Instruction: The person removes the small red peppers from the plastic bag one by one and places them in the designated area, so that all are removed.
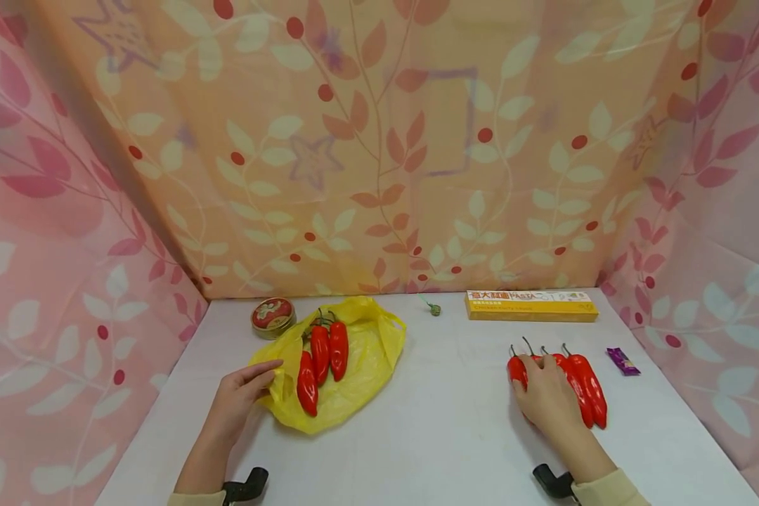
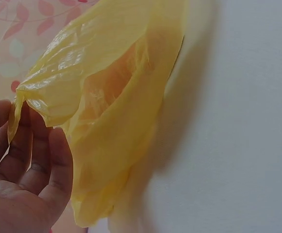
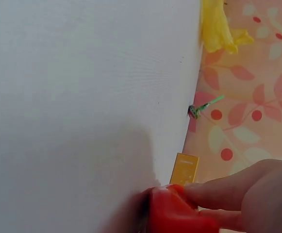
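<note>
A crinkled yellow plastic bag lies spread open, with three glossy red chili peppers resting against its film, stem ends away. Well apart at right, four more chili peppers lie side by side, partly hidden.

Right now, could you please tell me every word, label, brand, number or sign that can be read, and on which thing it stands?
"意大利面 PASTA": box.
"Chicken", with blurred words after it: same box, yellow side.
Tin: any text too small to read.
Packet: markings too small to read.
</note>
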A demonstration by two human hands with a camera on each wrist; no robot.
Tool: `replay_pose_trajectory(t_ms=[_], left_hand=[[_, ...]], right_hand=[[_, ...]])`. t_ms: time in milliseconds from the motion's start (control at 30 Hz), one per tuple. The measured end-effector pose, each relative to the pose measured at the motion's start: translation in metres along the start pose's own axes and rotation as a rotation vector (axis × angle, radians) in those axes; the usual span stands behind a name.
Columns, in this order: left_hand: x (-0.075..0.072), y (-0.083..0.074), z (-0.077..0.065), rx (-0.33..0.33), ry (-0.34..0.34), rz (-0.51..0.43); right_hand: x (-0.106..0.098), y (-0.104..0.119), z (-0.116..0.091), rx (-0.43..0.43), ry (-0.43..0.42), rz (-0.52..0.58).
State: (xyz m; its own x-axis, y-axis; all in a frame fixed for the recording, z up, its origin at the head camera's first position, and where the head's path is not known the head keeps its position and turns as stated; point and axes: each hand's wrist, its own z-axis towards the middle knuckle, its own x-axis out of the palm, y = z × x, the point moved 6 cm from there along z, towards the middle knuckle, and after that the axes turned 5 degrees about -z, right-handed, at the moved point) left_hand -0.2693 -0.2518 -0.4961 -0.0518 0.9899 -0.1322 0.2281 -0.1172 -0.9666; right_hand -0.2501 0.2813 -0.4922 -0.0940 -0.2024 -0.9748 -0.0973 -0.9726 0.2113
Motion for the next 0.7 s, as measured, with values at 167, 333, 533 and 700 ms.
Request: replay_pose_trajectory(t_ms=[167,333,533,700], left_hand=[[-0.001,0.001,-0.001,-0.002,-0.002,0.005],[-0.001,0.000,-0.003,0.008,0.000,-0.002],[0.000,0.001,-0.005,0.003,0.005,-0.013],[0.001,0.001,-0.006,0.009,0.010,-0.016]], right_hand=[[-0.003,-0.001,0.001,0.025,-0.020,-0.001],[-0.014,0.006,0.002,0.022,-0.038,0.019],[-0.024,0.023,0.006,-0.014,-0.018,0.078],[-0.025,0.047,0.015,-0.068,-0.025,0.231]])
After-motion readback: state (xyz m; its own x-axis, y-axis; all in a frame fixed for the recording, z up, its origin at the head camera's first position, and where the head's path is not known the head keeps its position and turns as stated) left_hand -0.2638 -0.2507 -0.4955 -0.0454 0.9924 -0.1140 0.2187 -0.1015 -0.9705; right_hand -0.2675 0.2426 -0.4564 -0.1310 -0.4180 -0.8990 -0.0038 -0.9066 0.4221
